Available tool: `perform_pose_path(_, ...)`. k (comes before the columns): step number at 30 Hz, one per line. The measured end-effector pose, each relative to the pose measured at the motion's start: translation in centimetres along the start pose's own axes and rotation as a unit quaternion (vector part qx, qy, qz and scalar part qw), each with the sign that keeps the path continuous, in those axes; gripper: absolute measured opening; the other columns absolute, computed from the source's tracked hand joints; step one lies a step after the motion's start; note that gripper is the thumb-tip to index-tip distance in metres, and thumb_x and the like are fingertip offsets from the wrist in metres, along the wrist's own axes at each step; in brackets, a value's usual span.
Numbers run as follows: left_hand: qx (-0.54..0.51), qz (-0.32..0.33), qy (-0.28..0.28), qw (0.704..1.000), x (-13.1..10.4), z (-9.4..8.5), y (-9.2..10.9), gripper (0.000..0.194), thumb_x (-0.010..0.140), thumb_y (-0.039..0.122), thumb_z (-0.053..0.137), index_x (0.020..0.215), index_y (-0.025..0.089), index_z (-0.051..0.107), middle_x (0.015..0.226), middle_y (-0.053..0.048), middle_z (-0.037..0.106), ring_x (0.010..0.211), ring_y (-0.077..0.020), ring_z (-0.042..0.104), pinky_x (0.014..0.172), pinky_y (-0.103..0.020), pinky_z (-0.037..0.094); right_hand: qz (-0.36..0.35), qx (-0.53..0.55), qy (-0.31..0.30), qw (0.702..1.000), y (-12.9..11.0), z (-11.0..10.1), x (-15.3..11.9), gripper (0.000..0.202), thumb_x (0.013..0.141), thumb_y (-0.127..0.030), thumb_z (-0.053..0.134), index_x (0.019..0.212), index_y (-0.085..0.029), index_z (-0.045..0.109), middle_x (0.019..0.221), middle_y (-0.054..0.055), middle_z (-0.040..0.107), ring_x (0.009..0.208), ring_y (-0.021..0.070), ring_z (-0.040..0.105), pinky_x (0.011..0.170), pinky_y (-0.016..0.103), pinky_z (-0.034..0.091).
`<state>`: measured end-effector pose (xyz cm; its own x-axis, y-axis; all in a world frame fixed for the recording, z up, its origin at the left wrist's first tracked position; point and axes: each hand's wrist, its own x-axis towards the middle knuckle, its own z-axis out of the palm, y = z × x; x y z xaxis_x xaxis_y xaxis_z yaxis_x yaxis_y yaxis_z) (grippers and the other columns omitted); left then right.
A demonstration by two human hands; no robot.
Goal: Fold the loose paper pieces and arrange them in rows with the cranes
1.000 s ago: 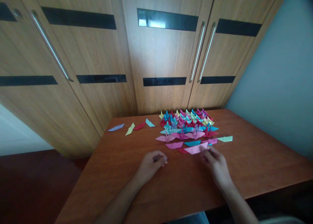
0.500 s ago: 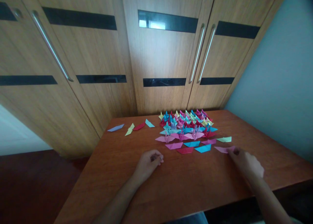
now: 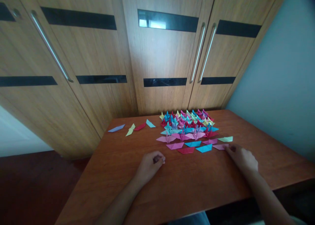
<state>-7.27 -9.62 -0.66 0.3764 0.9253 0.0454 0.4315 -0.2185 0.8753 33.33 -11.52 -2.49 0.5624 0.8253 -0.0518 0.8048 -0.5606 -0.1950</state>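
My right hand (image 3: 244, 160) is closed, thumb and fingers pinching the right tip of a flat pink folded paper piece (image 3: 220, 147) on the table. Just behind that piece lies a pale green folded paper (image 3: 225, 139). To its left are a blue one (image 3: 204, 148), a red one (image 3: 186, 150) and a magenta one (image 3: 175, 146). My left hand (image 3: 150, 165) rests on the wood with its fingers curled in, and nothing shows in it. Several rows of colourful paper cranes (image 3: 187, 123) stand behind the flat pieces.
On the left of the wooden table (image 3: 110, 175) lie more folded papers: lilac (image 3: 116, 128), yellow (image 3: 130, 130), red (image 3: 140, 127) and light blue (image 3: 150, 123). A wooden wardrobe (image 3: 162, 57) with metal handles rises behind the table. A pale wall (image 3: 278, 87) stands at the right.
My right hand has shifted left, sliding the pink folded paper slightly left and away from me, closer to the other flat pieces. My left hand has hardly moved.
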Motion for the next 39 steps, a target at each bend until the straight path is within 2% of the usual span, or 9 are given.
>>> perform_pose_path(12, -0.004, 0.002, 0.000, 1.000, 0.0, 0.1, -0.3, 0.022, 0.083, 0.033, 0.049, 0.073, 0.018, 0.062, 0.068, -0.001, 0.064, 0.063, -0.0139, 0.056, 0.061, -0.023, 0.040, -0.015, 0.026, 0.032, 0.999, 0.6, 0.5, 0.6, 0.048, 0.080, -0.061, 0.038, 0.103, -0.029, 0.065, 0.091, 0.011, 0.068, 0.084, 0.0301, 0.063, 0.064, 0.035, 0.043)
perform_pose_path(17, -0.007, 0.002, -0.003, 1.000, 0.1, 0.1, -0.5, 0.022, 0.083, 0.033, 0.049, 0.074, 0.018, 0.062, 0.070, -0.001, 0.065, 0.066, -0.0143, 0.058, 0.062, -0.023, 0.041, -0.010, 0.046, 0.089, 0.995, -0.4, 0.8, -0.9, 0.050, 0.082, -0.061, 0.035, 0.093, -0.025, 0.068, 0.084, 0.012, 0.069, 0.076, 0.0292, 0.064, 0.058, 0.032, 0.041)
perform_pose_path(19, -0.008, 0.000, -0.005, 1.000, 0.0, 0.1, -0.5, 0.022, 0.082, 0.033, 0.049, 0.074, 0.018, 0.062, 0.070, -0.001, 0.065, 0.065, -0.0142, 0.058, 0.061, -0.023, 0.041, -0.035, 0.076, 0.111, 0.990, -2.0, 1.0, -2.3, 0.046, 0.082, -0.058, 0.037, 0.092, -0.024, 0.067, 0.082, 0.011, 0.070, 0.074, 0.0282, 0.064, 0.057, 0.030, 0.040)
perform_pose_path(22, -0.022, -0.001, 0.001, 1.000, 0.0, 0.1, -0.6, 0.022, 0.082, 0.033, 0.050, 0.074, 0.017, 0.063, 0.069, -0.001, 0.065, 0.064, -0.0139, 0.058, 0.061, -0.023, 0.041, -0.134, 0.156, 0.118, 0.972, -5.7, 1.4, -5.1, 0.038, 0.083, -0.053, 0.042, 0.087, -0.024, 0.066, 0.077, 0.006, 0.070, 0.071, 0.0234, 0.065, 0.056, 0.026, 0.039)
perform_pose_path(24, -0.049, -0.004, 0.007, 0.999, 0.1, 0.0, -0.7, 0.022, 0.081, 0.035, 0.051, 0.074, 0.017, 0.062, 0.070, -0.002, 0.065, 0.064, -0.0137, 0.058, 0.061, -0.023, 0.042, -0.206, 0.210, 0.092, 0.951, -8.9, 1.6, -7.2, 0.036, 0.084, -0.051, 0.042, 0.081, -0.023, 0.065, 0.075, 0.004, 0.069, 0.068, 0.0196, 0.064, 0.056, 0.024, 0.038)
perform_pose_path(27, -0.112, -0.035, 0.019, 0.993, 0.5, -0.5, -0.8, 0.025, 0.080, 0.038, 0.051, 0.076, 0.016, 0.061, 0.072, -0.004, 0.066, 0.063, -0.0135, 0.058, 0.056, -0.023, 0.043, -0.270, 0.244, 0.059, 0.930, -13.5, 2.2, -10.1, 0.035, 0.086, -0.048, 0.042, 0.075, -0.022, 0.063, 0.066, 0.002, 0.066, 0.058, 0.0165, 0.060, 0.053, 0.023, 0.035)
perform_pose_path(31, -0.137, -0.048, 0.077, 0.986, 1.4, -2.2, -1.7, 0.029, 0.079, 0.042, 0.051, 0.080, 0.015, 0.061, 0.080, -0.006, 0.068, 0.065, -0.0132, 0.060, 0.054, -0.021, 0.045, -0.338, 0.244, 0.009, 0.909, -17.8, 3.3, -12.9, 0.032, 0.087, -0.040, 0.043, 0.064, -0.021, 0.056, 0.058, -0.001, 0.059, 0.053, 0.0130, 0.053, 0.053, 0.023, 0.031)
perform_pose_path(35, 0.048, -0.045, 0.201, 0.977, 2.3, -5.6, -3.9, 0.032, 0.081, 0.043, 0.046, 0.086, 0.017, 0.063, 0.083, -0.005, 0.070, 0.070, -0.0155, 0.064, 0.059, -0.025, 0.049, -0.370, 0.234, -0.022, 0.899, -19.4, 4.0, -14.4, 0.029, 0.086, -0.036, 0.046, 0.063, -0.020, 0.054, 0.060, -0.002, 0.058, 0.056, 0.0116, 0.051, 0.053, 0.023, 0.028)
perform_pose_path(39, 0.172, -0.062, 0.275, 0.944, 3.0, -10.2, -6.2, 0.024, 0.080, 0.035, 0.048, 0.090, 0.019, 0.064, 0.095, -0.005, 0.068, 0.090, -0.0211, 0.062, 0.084, -0.034, 0.047, -0.377, 0.229, -0.041, 0.896, -19.2, 4.1, -14.9, 0.028, 0.086, -0.034, 0.045, 0.065, -0.020, 0.055, 0.060, -0.002, 0.057, 0.056, 0.0110, 0.050, 0.053, 0.023, 0.027)
